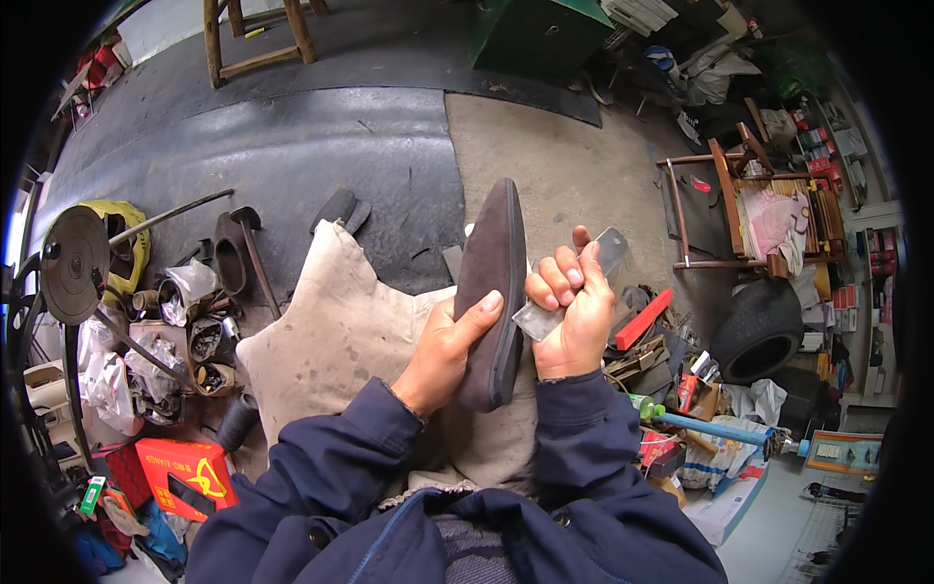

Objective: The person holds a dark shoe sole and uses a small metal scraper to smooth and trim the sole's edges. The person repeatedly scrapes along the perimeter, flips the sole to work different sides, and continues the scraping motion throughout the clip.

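Head view: your left hand [446, 352] grasps the near half of a dark brown shoe [491, 258], thumb pressed on its side, while the narrow far end points away from you. You hold the shoe on its side above the right part of a stained beige cloth [336, 321] that covers your lap, its black sole [513, 302] turned to the right. Your right hand [576, 319] is curled round a flat metal blade [611, 250], palm up, with the blade's lower end right by the sole; you cannot tell from here whether they touch. Just past the cloth's far left corner, a dark piece of footwear [337, 208] lies on the black mat [321, 146]. Off the cloth's left edge you have an iron shoe form [232, 255], and by its near left corner a dark spool [236, 421] and a red box [185, 477]. To your right, a red strip [643, 319] lies on a heap of scraps, with a tire [757, 333] beyond.
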{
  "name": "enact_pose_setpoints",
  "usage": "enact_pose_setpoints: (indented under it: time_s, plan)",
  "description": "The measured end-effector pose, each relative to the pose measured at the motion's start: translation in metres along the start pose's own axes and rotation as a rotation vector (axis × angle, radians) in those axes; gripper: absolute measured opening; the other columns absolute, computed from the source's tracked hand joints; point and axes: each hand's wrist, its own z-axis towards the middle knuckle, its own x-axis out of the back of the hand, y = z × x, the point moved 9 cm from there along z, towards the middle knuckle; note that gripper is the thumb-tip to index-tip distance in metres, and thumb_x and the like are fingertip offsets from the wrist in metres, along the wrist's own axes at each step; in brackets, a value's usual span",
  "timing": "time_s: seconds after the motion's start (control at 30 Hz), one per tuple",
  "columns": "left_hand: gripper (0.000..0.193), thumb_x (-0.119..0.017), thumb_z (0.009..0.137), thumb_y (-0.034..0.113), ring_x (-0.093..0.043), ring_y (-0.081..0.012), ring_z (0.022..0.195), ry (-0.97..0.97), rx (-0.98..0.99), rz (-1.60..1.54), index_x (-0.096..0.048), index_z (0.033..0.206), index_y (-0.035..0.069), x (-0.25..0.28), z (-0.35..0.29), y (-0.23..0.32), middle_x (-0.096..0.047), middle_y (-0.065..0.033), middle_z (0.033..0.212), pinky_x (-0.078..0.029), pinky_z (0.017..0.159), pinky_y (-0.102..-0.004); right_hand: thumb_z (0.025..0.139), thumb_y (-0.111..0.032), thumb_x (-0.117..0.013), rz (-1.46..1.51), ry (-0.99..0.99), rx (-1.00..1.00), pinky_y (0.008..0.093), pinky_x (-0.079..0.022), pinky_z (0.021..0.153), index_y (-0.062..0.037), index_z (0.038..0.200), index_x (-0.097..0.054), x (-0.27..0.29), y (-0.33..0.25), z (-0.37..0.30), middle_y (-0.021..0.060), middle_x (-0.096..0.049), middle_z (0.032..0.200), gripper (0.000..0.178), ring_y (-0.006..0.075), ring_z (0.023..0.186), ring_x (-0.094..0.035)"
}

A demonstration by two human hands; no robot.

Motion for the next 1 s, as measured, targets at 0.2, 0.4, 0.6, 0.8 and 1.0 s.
enact_pose_setpoints:
  time_s: [0.2,0.4,0.6,0.8,1.0]
  plan:
    - [0.037,-0.059,0.103,0.034,-0.059,-0.006,0.086,-0.003,-0.015,0.018,-0.064,0.112,-0.002,0.0007,-0.0003,-0.0003,-0.067,-0.0019,0.1,-0.049,0.078,-0.0234,0.11,-0.028,-0.045,0.051,0.015,-0.016,0.0232,-0.031,0.048,-0.0072,0.121,-0.051,0.0012,0.001,-0.0007,-0.0033,-0.035,0.069,0.025,0.0066,0.054,-0.031]
    - [0.037,-0.06,0.103,0.035,-0.059,-0.0059,0.086,0.001,0.006,0.005,-0.064,0.113,-0.001,0.0009,-0.0006,-0.0026,-0.068,-0.0018,0.1,-0.049,0.078,-0.0231,0.11,-0.028,-0.045,0.059,-0.001,-0.033,0.0228,-0.031,0.048,-0.0071,0.119,-0.052,0.0007,0.0017,-0.0003,-0.0034,-0.035,0.068,0.024,0.0065,0.053,-0.031]
    - [0.037,-0.059,0.103,0.034,-0.061,-0.0064,0.086,-0.013,0.006,-0.006,-0.064,0.114,-0.001,0.0006,-0.0007,-0.0033,-0.068,-0.0026,0.101,-0.05,0.078,-0.0235,0.11,-0.028,-0.045,0.091,-0.036,-0.067,0.0227,-0.031,0.047,-0.0063,0.117,-0.054,0.0003,0.0052,0.0008,-0.0037,-0.035,0.067,0.025,0.0063,0.053,-0.031]
    - [0.036,-0.059,0.103,0.033,-0.063,-0.007,0.086,-0.015,-0.014,0.002,-0.064,0.115,-0.001,0.0023,-0.0008,-0.0035,-0.069,-0.0039,0.103,-0.051,0.077,-0.0234,0.109,-0.028,-0.046,0.119,-0.065,-0.092,0.0225,-0.031,0.047,-0.0058,0.115,-0.056,-0.0001,0.0087,0.001,-0.004,-0.035,0.067,0.025,0.0063,0.053,-0.03]
    - [0.038,-0.058,0.103,0.034,-0.063,-0.0078,0.088,-0.021,-0.019,0.018,-0.063,0.116,-0.001,0.0029,-0.0005,-0.0044,-0.069,-0.0039,0.104,-0.051,0.079,-0.0236,0.109,-0.031,-0.047,0.08,-0.042,-0.058,0.0231,-0.03,0.048,-0.0069,0.113,-0.051,0.0025,0.0064,0.0012,-0.0045,-0.034,0.067,0.025,0.0061,0.053,-0.03]
